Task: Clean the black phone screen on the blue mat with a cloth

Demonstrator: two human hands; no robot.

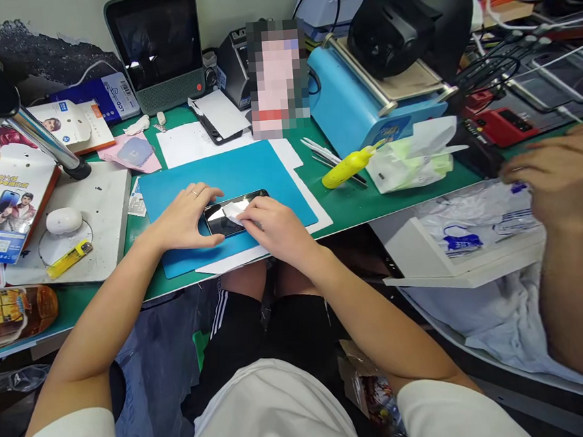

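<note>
A smartphone point(216, 218) with a dark, shiny screen lies face up on a blue work mat point(278, 173). My right hand point(279, 229) pinches a white tissue point(233, 211) and presses it against the screen. On the phone's left end, my left hand point(185, 216) rests with thumb and fingers spread apart around the edge. White paper point(324, 219) sticks out from under the mat.
To the right are a yellow bottle point(348, 168), a tissue pack point(412, 160), a blue machine point(342, 88) and an open drawer point(439, 271). Another person's arm point(580, 278) reaches in there. At left stand a lamp post point(49, 139), boxes and a yellow lighter point(69, 258).
</note>
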